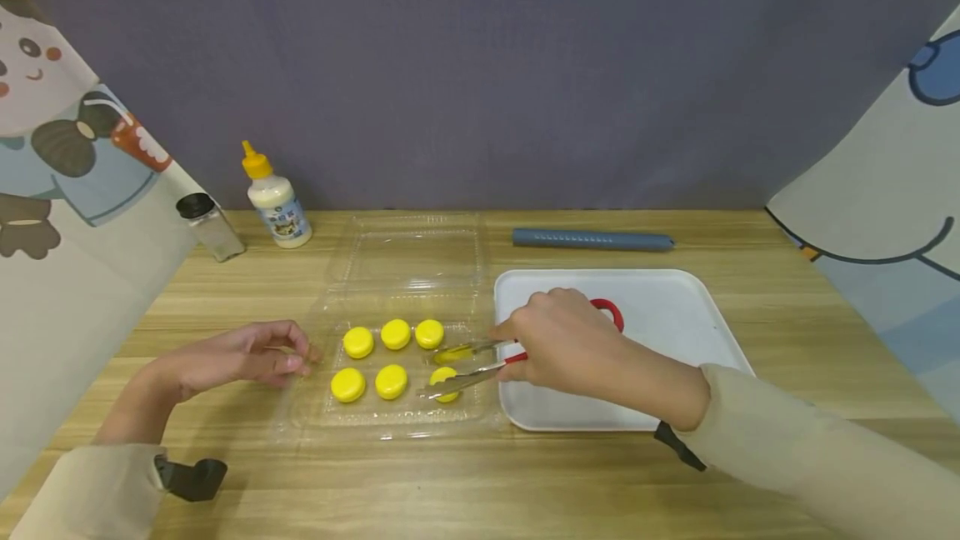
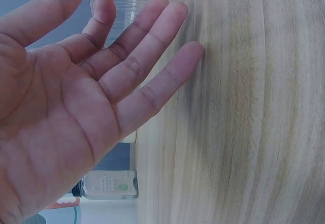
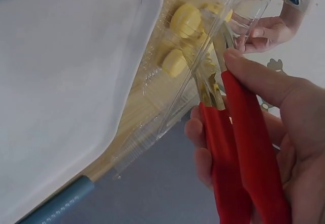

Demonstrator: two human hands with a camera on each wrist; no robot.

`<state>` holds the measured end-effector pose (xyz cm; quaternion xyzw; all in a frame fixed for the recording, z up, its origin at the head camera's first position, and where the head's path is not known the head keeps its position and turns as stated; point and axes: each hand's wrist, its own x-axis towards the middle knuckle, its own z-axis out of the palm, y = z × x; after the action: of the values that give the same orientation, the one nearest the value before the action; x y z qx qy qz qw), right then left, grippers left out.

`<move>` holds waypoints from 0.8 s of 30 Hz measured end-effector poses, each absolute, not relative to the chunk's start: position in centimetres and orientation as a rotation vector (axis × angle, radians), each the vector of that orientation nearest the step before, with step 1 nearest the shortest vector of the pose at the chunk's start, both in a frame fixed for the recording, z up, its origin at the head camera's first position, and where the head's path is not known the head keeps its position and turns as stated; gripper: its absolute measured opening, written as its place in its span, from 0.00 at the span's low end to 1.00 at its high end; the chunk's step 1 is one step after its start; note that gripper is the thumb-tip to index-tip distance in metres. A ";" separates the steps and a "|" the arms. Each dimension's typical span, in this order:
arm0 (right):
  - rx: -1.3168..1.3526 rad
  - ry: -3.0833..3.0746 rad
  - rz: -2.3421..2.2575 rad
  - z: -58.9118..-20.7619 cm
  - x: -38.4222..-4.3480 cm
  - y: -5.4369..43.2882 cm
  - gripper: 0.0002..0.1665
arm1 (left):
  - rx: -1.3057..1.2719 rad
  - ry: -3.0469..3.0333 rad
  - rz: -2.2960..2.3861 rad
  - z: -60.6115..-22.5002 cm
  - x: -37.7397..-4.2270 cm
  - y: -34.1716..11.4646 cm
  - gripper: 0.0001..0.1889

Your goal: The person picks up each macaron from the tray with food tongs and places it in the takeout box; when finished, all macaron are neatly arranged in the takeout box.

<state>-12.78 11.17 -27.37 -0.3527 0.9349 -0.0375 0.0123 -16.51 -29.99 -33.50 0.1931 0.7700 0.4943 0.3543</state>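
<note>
My right hand [image 1: 570, 344] holds red-handled metal tongs [image 1: 476, 376] over the right part of a clear plastic clamshell box [image 1: 405, 417]. Several round yellow pieces, macaron-like, sit in two rows in the box. The tongs' spread tips are at the front right yellow piece [image 1: 447, 397], partly covering it; whether they touch it I cannot tell. In the right wrist view, thumb and fingers grip the red handles [image 3: 249, 142]. My left hand [image 1: 232, 357] is beside the box's left edge, holding nothing, its fingers [image 2: 152, 46] loosely extended. Contact with the box is unclear.
A white tray [image 1: 697, 340] lies right of the box, under my right hand. The box's lid [image 1: 420, 252] lies folded back. Behind the tray is a blue-grey bar [image 1: 592, 239]. A yellow-capped squeeze bottle [image 1: 281, 207] and a black-capped jar [image 1: 212, 229] stand back left.
</note>
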 end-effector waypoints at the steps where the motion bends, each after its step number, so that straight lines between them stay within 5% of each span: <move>1: -1.098 2.909 -0.115 -27.4 -12.7 11.2 0.23 | 0.500 1.992 1.276 -33.5 -16.5 -30.0 0.14; 24: -1.117 3.032 -0.407 -30.1 -12.4 12.4 0.30 | 0.516 1.997 1.282 -33.6 -16.5 -30.0 0.13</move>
<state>-12.38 12.37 -30.06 -0.3424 0.9294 -0.1249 -0.0573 -16.50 -30.00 -33.60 0.1993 0.7705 0.4948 0.3490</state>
